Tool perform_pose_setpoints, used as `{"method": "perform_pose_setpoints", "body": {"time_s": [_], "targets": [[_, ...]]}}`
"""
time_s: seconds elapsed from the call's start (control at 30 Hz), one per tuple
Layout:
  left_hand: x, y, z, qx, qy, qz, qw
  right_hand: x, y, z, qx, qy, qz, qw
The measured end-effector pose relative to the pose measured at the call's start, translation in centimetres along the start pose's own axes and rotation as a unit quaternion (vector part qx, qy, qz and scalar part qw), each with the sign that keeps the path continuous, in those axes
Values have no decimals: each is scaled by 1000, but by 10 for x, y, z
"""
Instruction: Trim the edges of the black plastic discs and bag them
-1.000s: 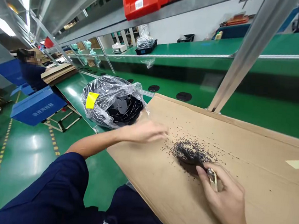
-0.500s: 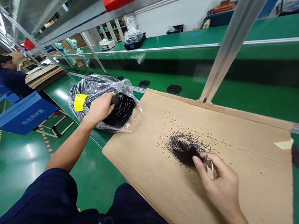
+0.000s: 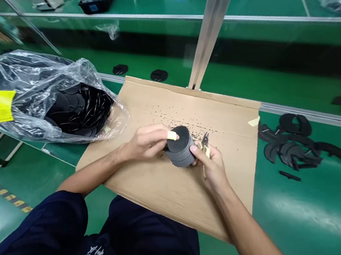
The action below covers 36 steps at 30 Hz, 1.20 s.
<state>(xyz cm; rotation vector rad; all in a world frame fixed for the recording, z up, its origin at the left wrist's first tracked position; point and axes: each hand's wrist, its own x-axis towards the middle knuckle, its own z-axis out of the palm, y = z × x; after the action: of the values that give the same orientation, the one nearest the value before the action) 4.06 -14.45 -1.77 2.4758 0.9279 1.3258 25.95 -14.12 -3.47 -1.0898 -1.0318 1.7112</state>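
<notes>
In the head view, a small bunch of thin, rounded black plastic pieces point(image 3: 180, 147) is held between my hands above a cardboard sheet point(image 3: 158, 187). My left hand point(image 3: 149, 142) has its fingers curled at the bunch's left edge, with yellow tape round one finger. My right hand point(image 3: 212, 164) pinches the right side of the bunch between thumb and fingers. In the same hand sits a pair of side cutters point(image 3: 205, 145) with pale handles, jaws pointing away from me. Tiny black bits point(image 3: 189, 121) lie scattered on the cardboard behind the pieces.
A clear plastic bag point(image 3: 46, 90) full of black pieces lies at the left, with a yellow label. Loose curved black pieces point(image 3: 293, 144) are heaped on the green table point(image 3: 300, 222) at the right. A metal post point(image 3: 208, 38) rises behind the cardboard.
My left hand has left the bag and come to the middle, at the black pieces. My right hand has lifted its black pieces off the pile of bits. The view has turned right.
</notes>
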Motion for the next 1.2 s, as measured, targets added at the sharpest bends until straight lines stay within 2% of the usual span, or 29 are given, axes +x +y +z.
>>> {"method": "perform_pose_setpoints", "body": {"time_s": [0.1, 0.23, 0.3, 0.43, 0.7, 0.77, 0.87, 1.0, 1.2], "targets": [[-3, -5, 14, -55, 3, -30, 998, -1, 3, -2, -15, 10, -6, 1000], [-10, -3, 22, -35, 23, -127, 991, -2, 7, -3, -54, 13, -33, 998], [-13, -1, 25, -38, 15, -165, 985, -4, 8, -2, -82, 10, -49, 995], [-15, 2, 27, -40, -20, -195, 980, -7, 6, 1, -138, 9, -77, 987], [-14, 5, 27, -67, -15, -254, 965, -9, 7, 4, -203, 36, -138, 969], [-16, 4, 29, -92, -17, -282, 955, -9, 8, 4, -216, 36, -147, 965], [-19, 3, 34, -183, -17, -326, 927, -11, 8, 5, -237, 35, -150, 959], [-21, 3, 38, -269, 5, -362, 893, -11, 9, 5, -248, 34, -150, 956], [-20, 3, 34, -293, -15, -369, 882, -11, 11, 5, -258, 32, -156, 953]]}}
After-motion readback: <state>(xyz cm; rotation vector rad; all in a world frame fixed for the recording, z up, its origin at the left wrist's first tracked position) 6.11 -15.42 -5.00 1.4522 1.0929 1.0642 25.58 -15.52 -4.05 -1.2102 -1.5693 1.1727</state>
